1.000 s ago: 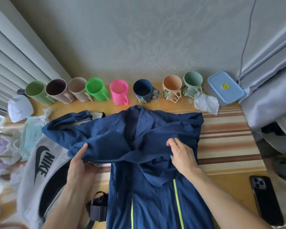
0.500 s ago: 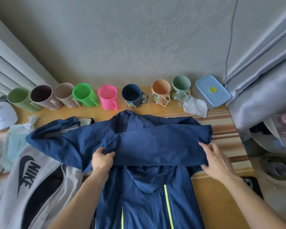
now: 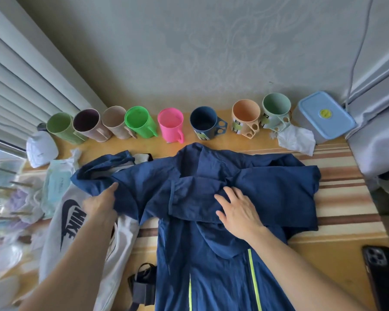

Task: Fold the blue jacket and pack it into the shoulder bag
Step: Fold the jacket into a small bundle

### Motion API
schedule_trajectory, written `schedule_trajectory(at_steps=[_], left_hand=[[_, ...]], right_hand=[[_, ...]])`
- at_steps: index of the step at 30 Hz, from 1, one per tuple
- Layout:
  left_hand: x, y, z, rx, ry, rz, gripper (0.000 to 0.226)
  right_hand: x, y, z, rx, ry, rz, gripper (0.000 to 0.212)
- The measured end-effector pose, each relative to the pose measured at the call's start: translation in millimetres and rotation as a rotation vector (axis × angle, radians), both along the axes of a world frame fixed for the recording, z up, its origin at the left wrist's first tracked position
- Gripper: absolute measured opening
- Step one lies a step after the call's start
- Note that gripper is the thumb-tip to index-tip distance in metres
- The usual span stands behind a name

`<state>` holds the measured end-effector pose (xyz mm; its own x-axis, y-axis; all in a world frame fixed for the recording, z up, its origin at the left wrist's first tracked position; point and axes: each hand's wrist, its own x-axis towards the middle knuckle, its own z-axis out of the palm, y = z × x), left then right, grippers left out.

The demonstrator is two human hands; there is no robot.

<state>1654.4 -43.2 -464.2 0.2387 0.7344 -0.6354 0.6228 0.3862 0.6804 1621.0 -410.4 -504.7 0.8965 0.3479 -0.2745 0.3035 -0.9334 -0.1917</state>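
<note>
A dark blue thin-fabric jacket with neon yellow-green zip lines (image 3: 211, 254) lies spread on the yellow wooden bench (image 3: 222, 143), its body running toward the viewer and one sleeve already folded across the chest. The right hand (image 3: 238, 212) lies flat on that folded sleeve, palm down, fingers spread wide; its grip is fully open and has hold of nothing, only pressing the cloth. The left hand (image 3: 101, 203) reaches to the other sleeve, which trails off to the left over the bag. Its index finger points along the sleeve's edge and the cloth drapes over the rest of the hand; whether the hidden fingers pinch the fabric cannot be told.

The pale grey fabric shoulder bag with a dark Nike logo (image 3: 70, 223) lies on the bench at the left, partly under the left forearm and touching the jacket's left sleeve. Its black strap buckle (image 3: 144, 283) lies just beside the jacket's near left edge.

Along the wall stands a row of plastic mugs, among them a bright green one (image 3: 139, 122), a pink one (image 3: 171, 123) and a navy one (image 3: 206, 123). A light blue lidded plastic box (image 3: 326, 115) sits at the right end, with a crumpled white tissue (image 3: 295, 140) in front of it. A black phone (image 3: 383, 277) lies at the near right edge.
</note>
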Motion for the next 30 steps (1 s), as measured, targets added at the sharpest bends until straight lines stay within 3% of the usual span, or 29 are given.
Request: schedule_trajectory(at_steps=[3,5,6,8,10,11,12,13,15,17,18,20,22,26,28,30], left_hand=[[7,12,11,-0.129,-0.222,0.129,0.049],[1,-14,49,0.096,-0.433,0.127,0.040],[-1,-37,72,0.250,-0.532,0.028,0.027],[-9,-88,98,0.514,-0.672,-0.393,0.015],[-16,-138,93,0.738,-0.737,-0.927,0.017],[-18,-163,84,0.856,-0.747,-1.208,0.007],[-21,-183,75,0.939,-0.727,-1.469,0.016],[-24,-198,60,0.934,-0.676,-1.750,0.036],[-32,-214,36,0.790,-0.384,-2.209,0.066],[-39,-212,20,0.730,-0.277,-2.290,0.062],[-41,-207,14,0.747,-0.344,-2.190,0.052],[-39,-196,3,0.847,-0.464,-1.898,0.036],[-34,-183,-10,0.931,-0.342,-1.741,0.038],[-27,-159,-35,0.918,0.175,-1.799,0.058],[-29,-146,-38,0.874,0.294,-1.789,0.062],[-31,-140,-36,0.878,0.313,-1.748,0.062]], right_hand=[[5,5,2,-0.020,0.102,-0.046,0.053],[10,6,7,0.029,0.162,-0.079,0.053],[13,6,11,0.092,0.219,-0.123,0.053],[23,2,26,0.375,0.402,-0.312,0.047],[31,-10,51,0.859,0.577,-0.676,0.037],[33,-21,60,1.097,0.631,-0.860,0.038],[34,-37,65,1.304,0.665,-1.022,0.046],[33,-53,71,1.477,0.677,-1.163,0.056],[26,-99,64,1.752,0.673,-1.362,0.071],[17,-133,59,1.938,0.784,-1.384,0.081],[14,-142,58,1.908,0.796,-1.371,0.090],[8,-152,61,1.529,0.636,-1.428,0.113],[5,-154,60,1.290,0.543,-1.382,0.123],[-1,-157,69,0.817,0.677,-1.118,0.090],[-1,-169,73,0.613,0.718,-0.983,0.074],[2,-183,78,0.584,0.632,-0.977,0.059]])
